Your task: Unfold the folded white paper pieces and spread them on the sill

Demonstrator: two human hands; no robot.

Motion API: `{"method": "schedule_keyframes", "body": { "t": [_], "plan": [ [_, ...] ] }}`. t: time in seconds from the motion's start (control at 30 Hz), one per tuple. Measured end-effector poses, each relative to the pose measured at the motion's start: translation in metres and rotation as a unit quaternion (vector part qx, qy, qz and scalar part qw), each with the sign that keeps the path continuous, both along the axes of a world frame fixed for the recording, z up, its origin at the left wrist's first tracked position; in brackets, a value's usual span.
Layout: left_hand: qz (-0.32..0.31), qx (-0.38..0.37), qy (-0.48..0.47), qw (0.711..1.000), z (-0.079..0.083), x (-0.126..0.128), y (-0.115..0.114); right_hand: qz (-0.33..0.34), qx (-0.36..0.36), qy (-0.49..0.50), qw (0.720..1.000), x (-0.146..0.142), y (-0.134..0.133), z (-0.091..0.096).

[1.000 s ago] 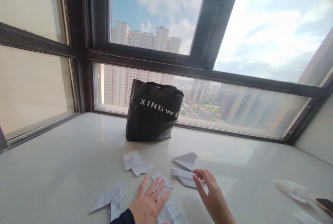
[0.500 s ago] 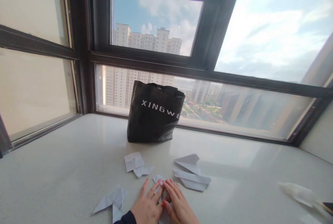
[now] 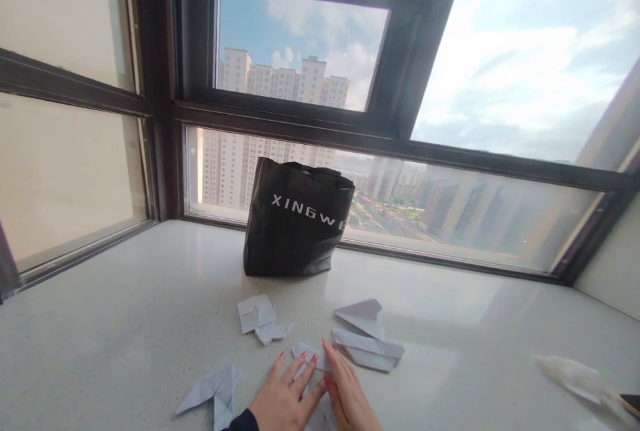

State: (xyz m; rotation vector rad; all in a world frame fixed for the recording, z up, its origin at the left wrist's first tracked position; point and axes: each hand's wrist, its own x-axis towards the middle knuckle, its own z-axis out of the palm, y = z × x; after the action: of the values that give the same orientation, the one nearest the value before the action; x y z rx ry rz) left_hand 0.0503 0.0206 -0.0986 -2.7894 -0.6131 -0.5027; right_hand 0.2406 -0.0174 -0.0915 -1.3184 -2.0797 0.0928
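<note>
A folded sheet of white paper (image 3: 318,359) lies on the white sill under both hands, and much of it is hidden by them. My left hand (image 3: 286,393) rests flat on its left side, fingers spread, with fingertips on the paper. On the right, my right hand (image 3: 349,391) is tipped onto its edge against the paper, its fingers stretched out close together. The two thumbs are close together above the paper's middle. Between the wrists, a lower part of the paper (image 3: 320,416) shows.
Folded paper squares (image 3: 257,314) lie beyond my left hand. A paper plane (image 3: 361,315) and a folded paper boat-like shape (image 3: 369,349) lie to the right. Nearer left is another folded paper piece (image 3: 216,391). A black bag (image 3: 295,231) stands by the window; a translucent wrapped item (image 3: 570,377) lies far right.
My right hand has turned onto its edge and its fingertips have moved slightly right, away from the left fingertips. More of the paper shows between the hands. The left hand stays nearly in place.
</note>
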Motion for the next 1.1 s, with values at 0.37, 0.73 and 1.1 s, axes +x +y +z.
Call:
{"method": "schedule_keyframes", "body": {
  "t": [0.37,0.73,1.1],
  "plan": [
    [0.195,-0.162,-0.100,0.962,0.115,-0.026,-0.011,0.002,-0.083,0.036,0.996,-0.012,-0.001,-0.002],
    [0.311,-0.156,-0.022,0.937,0.092,-0.054,0.028,0.025,-0.063,0.192,0.979,-0.031,-0.022,0.039],
    [0.288,-0.177,-0.049,0.940,0.110,-0.054,0.014,0.016,-0.080,0.228,0.970,-0.038,-0.032,0.061]
  ]
}}
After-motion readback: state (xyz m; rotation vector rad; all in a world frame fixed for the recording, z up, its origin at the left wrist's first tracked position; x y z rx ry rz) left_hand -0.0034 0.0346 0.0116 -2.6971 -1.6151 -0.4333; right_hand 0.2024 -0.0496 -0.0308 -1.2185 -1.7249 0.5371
